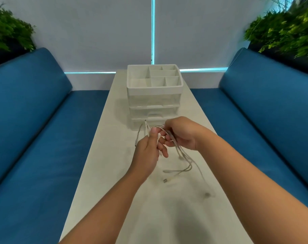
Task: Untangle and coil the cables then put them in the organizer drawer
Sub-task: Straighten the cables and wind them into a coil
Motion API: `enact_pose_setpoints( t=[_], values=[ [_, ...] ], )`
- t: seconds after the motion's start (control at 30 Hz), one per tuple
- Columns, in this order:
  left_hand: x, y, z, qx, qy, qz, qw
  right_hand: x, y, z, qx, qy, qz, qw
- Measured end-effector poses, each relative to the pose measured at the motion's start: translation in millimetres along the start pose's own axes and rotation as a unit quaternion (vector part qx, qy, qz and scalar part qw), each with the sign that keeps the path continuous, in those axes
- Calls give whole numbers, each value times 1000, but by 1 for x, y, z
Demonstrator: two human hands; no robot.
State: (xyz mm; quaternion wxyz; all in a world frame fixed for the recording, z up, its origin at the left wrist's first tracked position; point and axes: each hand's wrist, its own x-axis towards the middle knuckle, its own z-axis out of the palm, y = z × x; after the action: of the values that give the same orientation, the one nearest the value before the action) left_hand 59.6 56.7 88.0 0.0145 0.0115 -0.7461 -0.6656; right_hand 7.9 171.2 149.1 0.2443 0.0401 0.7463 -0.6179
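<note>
Cables [181,155], blurred and partly hidden, gripped by left hand [148,152] and right hand [181,134].

White table [100,164], blue benches [35,129] either side — leafy plants [287,30] behind, pale window blinds [96,32]

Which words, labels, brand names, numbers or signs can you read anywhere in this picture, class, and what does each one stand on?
None: no readable text shows in this view.
Organizer: plain white top tray and clear drawers, no label or brand visible.
Cables: pale, motion-blurred; any marking on the plugs is too small to read.
Table, blue benches and wall: no writing or signs.
</note>
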Motion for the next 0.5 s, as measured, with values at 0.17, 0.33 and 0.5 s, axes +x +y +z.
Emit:
enact_pose_setpoints(
  t=[0.17, 0.33, 0.5],
  values=[
    [8, -8, 7, -9, 92, -4, 996, -3, 17, 18, -137, 56, -134, 980],
    [13, 1, 9, -175, 102, -70, 977, -3, 32, 40, -143, 193, -228, 943],
    [19, 6, 4, -293, 29, -100, 950, -14, 41, 51, -274, 240, -295, 883]
  ],
)
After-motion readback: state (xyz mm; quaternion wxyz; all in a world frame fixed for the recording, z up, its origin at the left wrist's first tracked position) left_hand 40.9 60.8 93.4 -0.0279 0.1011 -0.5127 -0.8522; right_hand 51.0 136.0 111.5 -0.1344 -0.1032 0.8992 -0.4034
